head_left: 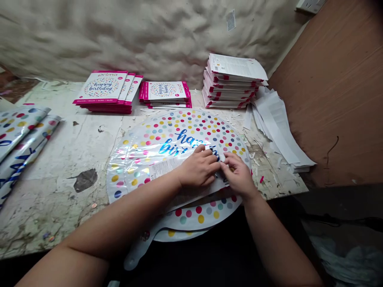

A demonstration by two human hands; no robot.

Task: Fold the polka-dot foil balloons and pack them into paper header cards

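Observation:
A round foil balloon with coloured polka dots and blue "happy birthday" lettering lies flat on the table, over a second dotted foil balloon whose tail hangs past the table's front edge. A white printed paper card lies across the upper balloon. My left hand presses on the card's right end. My right hand pinches a white edge beside it, the fingertips nearly touching my left hand. The fingers hide part of the lettering.
Pink-edged "happy birthday" packets lie in piles at the back, beside a taller stack turned face down. Loose white paper sheets lie at the right. Flat foil balloons overlap at the left. A brown board rises beyond the stained table.

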